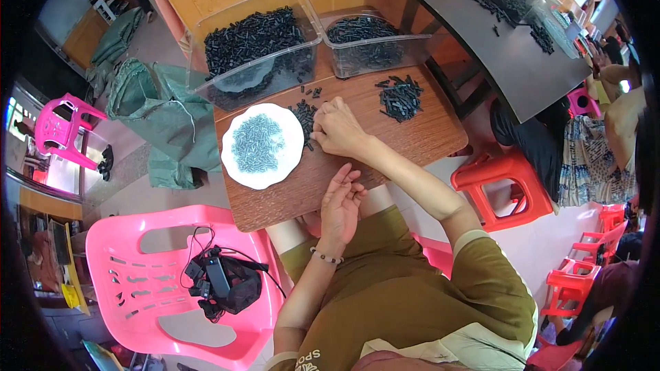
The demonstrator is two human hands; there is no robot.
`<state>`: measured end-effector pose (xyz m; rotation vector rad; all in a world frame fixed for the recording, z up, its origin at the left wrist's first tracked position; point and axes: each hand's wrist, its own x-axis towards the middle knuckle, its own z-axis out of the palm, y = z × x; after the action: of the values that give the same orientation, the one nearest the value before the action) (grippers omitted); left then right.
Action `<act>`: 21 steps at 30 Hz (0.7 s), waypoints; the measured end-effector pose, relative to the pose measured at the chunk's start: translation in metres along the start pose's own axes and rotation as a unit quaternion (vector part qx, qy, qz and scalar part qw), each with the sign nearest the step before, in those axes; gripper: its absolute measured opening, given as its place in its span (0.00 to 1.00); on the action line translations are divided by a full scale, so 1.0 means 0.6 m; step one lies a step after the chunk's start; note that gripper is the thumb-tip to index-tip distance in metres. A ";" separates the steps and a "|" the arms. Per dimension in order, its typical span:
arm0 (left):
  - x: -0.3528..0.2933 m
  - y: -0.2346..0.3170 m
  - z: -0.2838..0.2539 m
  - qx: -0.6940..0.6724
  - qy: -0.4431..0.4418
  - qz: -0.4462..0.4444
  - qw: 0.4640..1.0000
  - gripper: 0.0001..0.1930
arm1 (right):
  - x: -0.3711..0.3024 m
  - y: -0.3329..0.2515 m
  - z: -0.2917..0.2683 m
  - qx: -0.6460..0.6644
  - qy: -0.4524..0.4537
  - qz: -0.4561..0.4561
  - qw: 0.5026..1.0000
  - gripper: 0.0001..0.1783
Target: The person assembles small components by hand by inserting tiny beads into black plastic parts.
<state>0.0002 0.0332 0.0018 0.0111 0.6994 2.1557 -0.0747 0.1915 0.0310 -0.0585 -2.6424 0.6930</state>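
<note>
My right hand [338, 128] is over the wooden table with its fingers curled in, at the edge of a small heap of short black pieces [301, 111]. Its fingertips are mostly hidden, so what they pinch, if anything, does not show. Closer to my body, my left hand [340, 203] is turned palm up by the table's front edge. Its fingers are loosely bent and apart, and I see nothing in it. Left of the black heap stands a white scalloped plate [291, 156] bearing many small clear pieces [256, 143].
Two clear plastic bins [258, 62] [375, 48] of black pieces stand at the far side. Another pile of black pieces [401, 98] lies right on the table [371, 86]. A pink chair [124, 233] with cables is at left, a red stool [509, 178] at right.
</note>
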 end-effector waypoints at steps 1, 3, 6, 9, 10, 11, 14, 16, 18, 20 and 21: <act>0.000 0.000 0.002 0.000 0.001 0.003 1.000 0.20 | -0.002 -0.002 -0.008 0.004 -0.003 0.011 1.000 0.08; -0.002 -0.003 0.006 -0.008 0.005 0.008 1.000 0.19 | -0.010 0.002 -0.022 0.037 0.018 0.018 0.999 0.08; -0.006 -0.005 0.009 0.000 0.032 0.030 0.999 0.18 | -0.032 -0.006 -0.053 0.083 0.047 0.018 0.995 0.07; -0.014 0.002 0.022 0.036 0.074 0.075 0.994 0.17 | -0.068 -0.034 -0.093 0.119 0.067 -0.019 0.991 0.07; -0.016 0.005 0.024 0.035 0.077 0.075 0.994 0.17 | -0.082 -0.047 -0.104 0.120 0.064 -0.018 0.991 0.07; -0.016 0.007 0.029 0.041 0.074 0.084 0.993 0.16 | -0.097 -0.058 -0.119 0.119 0.054 -0.031 0.991 0.07; -0.020 0.011 0.035 0.058 0.070 0.086 0.992 0.16 | -0.134 -0.074 -0.125 0.110 0.037 -0.057 0.992 0.08; -0.024 0.009 0.032 0.070 0.068 0.077 0.992 0.15 | -0.149 -0.077 -0.118 0.103 0.032 -0.088 0.990 0.09; -0.026 0.006 0.028 0.080 0.091 0.072 0.990 0.15 | -0.154 -0.076 -0.116 0.096 0.035 -0.096 0.990 0.10; -0.028 0.008 0.028 0.086 0.103 0.080 0.988 0.14 | -0.157 -0.075 -0.112 0.083 0.028 -0.102 0.991 0.10; -0.029 0.009 0.028 0.092 0.116 0.088 0.985 0.13 | -0.157 -0.075 -0.110 0.084 0.028 -0.103 0.991 0.10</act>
<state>0.0115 0.0257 0.0224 -0.0851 1.0653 2.2749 0.0407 0.1692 0.0698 0.2349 -2.4810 0.8265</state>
